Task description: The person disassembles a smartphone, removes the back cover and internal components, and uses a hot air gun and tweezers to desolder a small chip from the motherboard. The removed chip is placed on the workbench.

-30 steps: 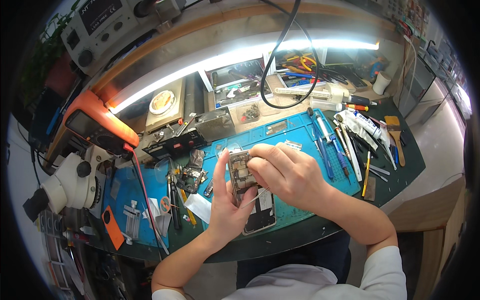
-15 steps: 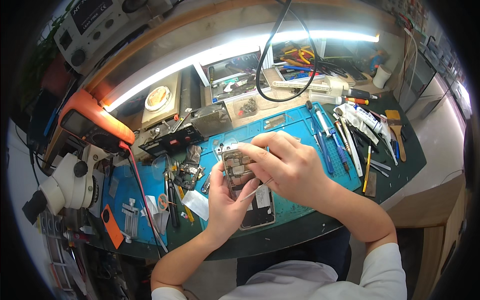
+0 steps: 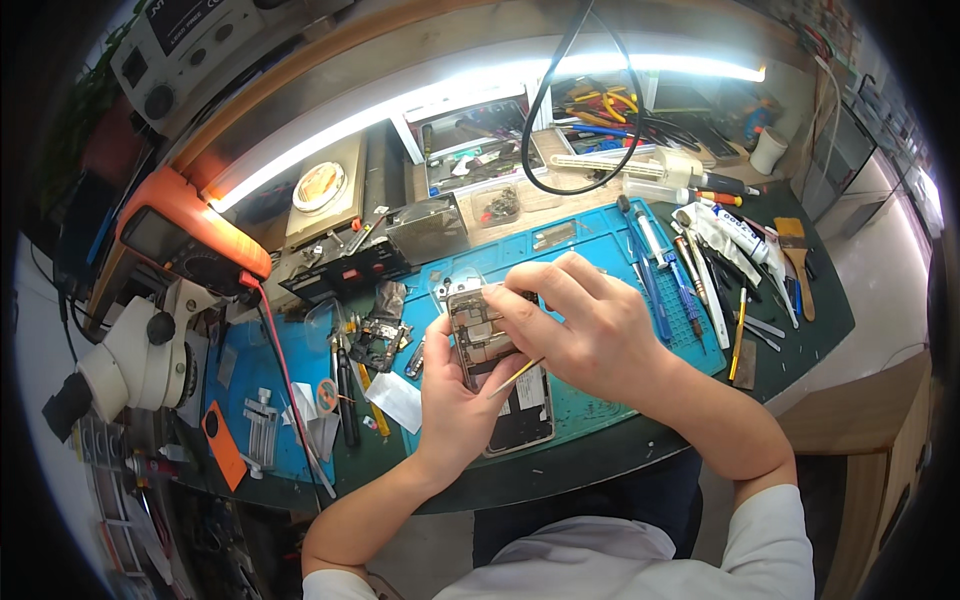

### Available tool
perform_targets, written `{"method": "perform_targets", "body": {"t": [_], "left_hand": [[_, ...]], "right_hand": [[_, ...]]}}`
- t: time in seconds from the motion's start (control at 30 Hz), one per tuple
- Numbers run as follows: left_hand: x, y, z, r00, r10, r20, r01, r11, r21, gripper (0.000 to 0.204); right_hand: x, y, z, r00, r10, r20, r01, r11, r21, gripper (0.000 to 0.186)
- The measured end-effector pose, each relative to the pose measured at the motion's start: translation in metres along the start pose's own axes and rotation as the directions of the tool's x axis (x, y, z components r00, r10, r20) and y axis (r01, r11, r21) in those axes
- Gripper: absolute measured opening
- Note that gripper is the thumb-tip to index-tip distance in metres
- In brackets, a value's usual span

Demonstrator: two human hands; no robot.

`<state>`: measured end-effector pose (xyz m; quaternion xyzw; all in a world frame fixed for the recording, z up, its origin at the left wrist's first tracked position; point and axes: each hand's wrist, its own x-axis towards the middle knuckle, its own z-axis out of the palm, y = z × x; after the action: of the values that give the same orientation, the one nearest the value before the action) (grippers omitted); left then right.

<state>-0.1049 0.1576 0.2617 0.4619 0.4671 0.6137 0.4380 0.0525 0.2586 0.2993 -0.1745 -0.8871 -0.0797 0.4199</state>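
Note:
My left hand [image 3: 455, 420] grips an opened phone assembly [image 3: 475, 325] with exposed circuitry, thumb along its lower part. My right hand [image 3: 585, 335] is bent over it, index fingertip at the board's upper edge; a thin pale tool [image 3: 518, 375], perhaps tweezers, is held in its fingers and slants down toward my left thumb. What lies under the right fingers is hidden. Below the assembly, on the blue mat [image 3: 600, 390], a phone body [image 3: 520, 430] with a black panel and white label shows. A clear small tray [image 3: 450, 282] is just behind, and a white paper [image 3: 395, 400] lies to the left.
A white microscope [image 3: 135, 365] and orange multimeter [image 3: 195, 235] with red lead stand left. Pens, brush [image 3: 792, 245] and other tools lie right. Behind are parts trays [image 3: 475, 160], a hanging black cable [image 3: 530, 120] and a light strip. An orange panel [image 3: 222, 445] lies near the front-left.
Both hands and the phone assembly have risen slightly in the view. My right index finger has shifted up and left along the board's top edge, uncovering more circuitry.

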Motion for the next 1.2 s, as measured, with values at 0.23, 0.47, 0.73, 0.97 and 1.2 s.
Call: {"method": "perform_targets", "body": {"t": [0.23,0.47,0.73,0.97,1.2], "left_hand": [[0.001,-0.001,0.000,1.000,-0.011,0.009,0.011,1.000,-0.007,0.064],[0.003,0.000,-0.003,0.999,-0.033,0.033,0.032,0.999,0.038,0.068],[0.002,0.003,0.000,0.996,-0.084,0.011,0.084,0.996,0.024,0.072],[0.002,0.003,-0.001,0.994,-0.107,0.011,0.107,0.994,-0.003,0.074],[0.002,0.002,-0.006,0.990,-0.140,0.030,0.142,0.988,-0.057,0.076]], "right_hand": [[-0.004,0.006,0.007,1.000,0.005,-0.028,-0.004,1.000,0.021,0.040],[0.000,0.004,0.004,0.989,0.100,-0.107,-0.085,0.987,0.133,0.038],[0.005,0.013,-0.009,0.853,0.520,-0.055,-0.417,0.740,0.527,0.034],[-0.014,0.033,-0.009,0.605,0.532,0.592,-0.559,-0.246,0.792,0.041],[-0.019,0.048,-0.009,0.503,0.325,0.801,-0.526,-0.620,0.582,0.051]]}}
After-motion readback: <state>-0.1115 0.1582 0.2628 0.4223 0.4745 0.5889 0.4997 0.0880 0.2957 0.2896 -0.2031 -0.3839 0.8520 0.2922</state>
